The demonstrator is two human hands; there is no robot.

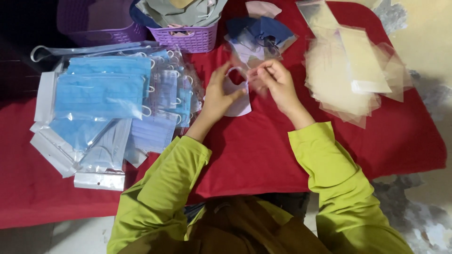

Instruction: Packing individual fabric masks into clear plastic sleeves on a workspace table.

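Head view looks down on a desk covered by a red cloth (pixel 263 155), and every place below is given from that cloth. The cloth's near edge runs in front of the person's chest, and its right edge falls off beside pale mottled floor. Its widest bare stretch lies in the middle and toward the near right corner, below the wrists.

On the cloth's left third lies a heap of blue face masks in clear packets (pixel 108 101), spreading almost to the near-left edge. On the right third sits a fanned stack of clear plastic bags (pixel 351 77), close to the right edge. At the far edge stand two purple baskets (pixel 188 37), the right one filled with grey cloth masks. Just right of it, also at the far edge, lies a small pile of dark blue masks (pixel 263 33).

At the cloth's centre rests a pale white mask (pixel 235 101). The left hand (pixel 219 96) presses on it with fingers curled over its upper edge. The right hand (pixel 278 80), just beside, pinches the mask's thin ear loop (pixel 235 70) between fingertips. Both sleeves are yellow-green.
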